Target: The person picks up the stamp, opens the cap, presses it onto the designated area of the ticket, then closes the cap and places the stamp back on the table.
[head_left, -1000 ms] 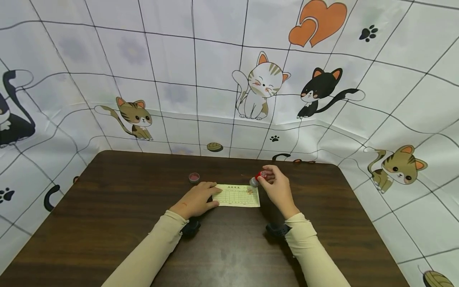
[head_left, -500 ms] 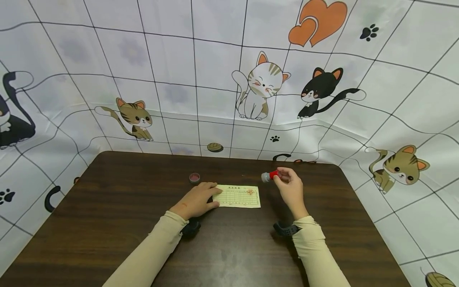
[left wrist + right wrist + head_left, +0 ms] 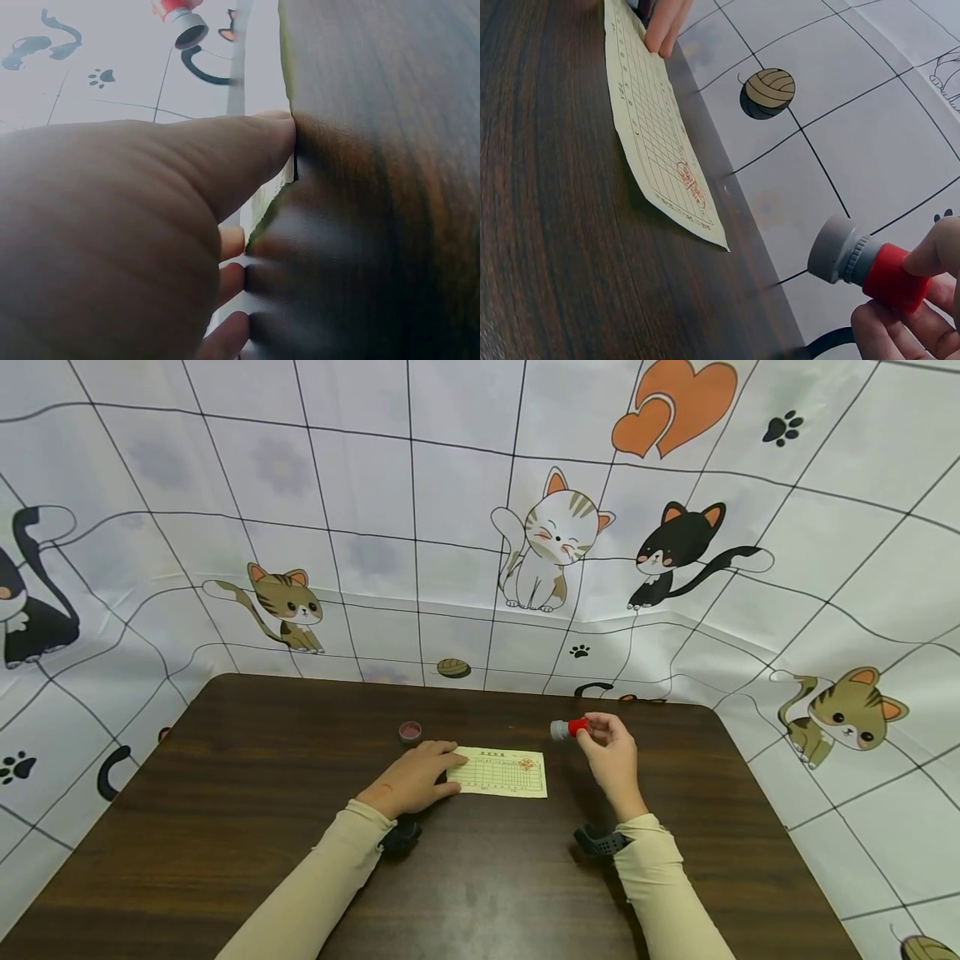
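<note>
A pale yellow printed form [image 3: 495,774] lies on the table, with a red stamp mark near its upper right corner. My left hand [image 3: 415,778] rests on the form's left end, fingers extended and thumb at the near edge. Between the thumb and fingers of my right hand [image 3: 613,760] is a stamp [image 3: 866,262] with a red handle and a grey head. The hand holds it tilted sideways, right of the form and apart from it. A small round pot [image 3: 410,732] with a reddish inside, apparently an ink pad, stands behind the left hand.
The dark wooden table [image 3: 247,827] ends at a back edge against a white wall sheet [image 3: 375,552] printed with grid lines, cats and hearts. Each wrist wears a dark strap [image 3: 600,842].
My right hand has moved right with the stamp, away from the form's corner, and the stamp has tipped sideways. The red mark now shows uncovered. My left hand has stayed in place.
</note>
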Motion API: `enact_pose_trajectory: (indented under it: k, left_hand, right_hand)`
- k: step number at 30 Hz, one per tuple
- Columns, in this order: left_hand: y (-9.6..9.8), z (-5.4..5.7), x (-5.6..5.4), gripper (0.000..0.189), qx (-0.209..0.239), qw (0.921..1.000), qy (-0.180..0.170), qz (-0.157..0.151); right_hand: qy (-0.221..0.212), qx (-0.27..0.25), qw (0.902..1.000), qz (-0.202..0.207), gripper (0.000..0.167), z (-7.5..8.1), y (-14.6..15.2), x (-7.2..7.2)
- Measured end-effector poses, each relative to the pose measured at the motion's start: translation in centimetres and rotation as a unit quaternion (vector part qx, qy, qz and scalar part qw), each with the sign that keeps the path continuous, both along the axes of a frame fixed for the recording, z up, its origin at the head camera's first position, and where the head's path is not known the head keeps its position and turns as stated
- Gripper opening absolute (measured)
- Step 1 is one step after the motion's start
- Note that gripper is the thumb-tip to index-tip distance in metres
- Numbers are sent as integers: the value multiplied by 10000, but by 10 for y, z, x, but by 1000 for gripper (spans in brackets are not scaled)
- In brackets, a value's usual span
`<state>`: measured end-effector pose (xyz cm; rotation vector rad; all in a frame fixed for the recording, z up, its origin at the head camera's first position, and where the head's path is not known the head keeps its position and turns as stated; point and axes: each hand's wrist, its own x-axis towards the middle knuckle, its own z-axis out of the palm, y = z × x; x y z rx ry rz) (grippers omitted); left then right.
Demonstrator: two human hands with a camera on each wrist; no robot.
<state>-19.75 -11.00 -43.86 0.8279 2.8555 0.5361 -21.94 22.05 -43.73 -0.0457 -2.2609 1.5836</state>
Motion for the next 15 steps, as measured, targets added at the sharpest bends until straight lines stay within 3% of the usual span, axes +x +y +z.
enact_pose_trajectory:
  k: [8,15]
  left_hand:
    - [1,0,0,50,-47,10000,53,18]
    - [0,-2,-1,49,-39,9999,116,-20]
  right_hand:
    - [-287,21,9996,5,31,1,0,-2]
    - [-194,-6,9998,12,27,0,1,1]
